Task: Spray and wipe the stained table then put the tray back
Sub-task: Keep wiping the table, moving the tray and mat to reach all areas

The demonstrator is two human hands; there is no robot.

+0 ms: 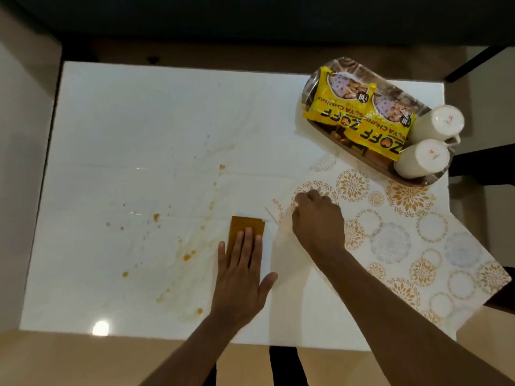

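Head view of the white worktop [111, 112] during cleaning. The left hand [242, 277] lies flat on a folded orange-brown cloth [246, 228], its fingers [246, 246] straight and close together, thumb spread to the side; the cloth's far edge projects beyond the fingertips. Orange-brown stains [186, 257] are scattered over the worktop to the left of this hand, from near the front edge to well beyond the cloth.

Just right of the cloth, the right hand [317, 218] is curled, knuckles up, around a pale translucent bottle [287, 254] that is blurred; its body shows below the fist, and a thin pale strip at its top points toward the cloth. Whether this is a spray bottle cannot be told with certainty.

Under and to the right of the right hand lies a patterned mat [418, 246] with orange and grey rosettes. Well beyond the right hand, at the far right corner, stands the tray [348, 147], carrying two yellow snack packets [362, 118] and two upturned white mugs [426, 160].
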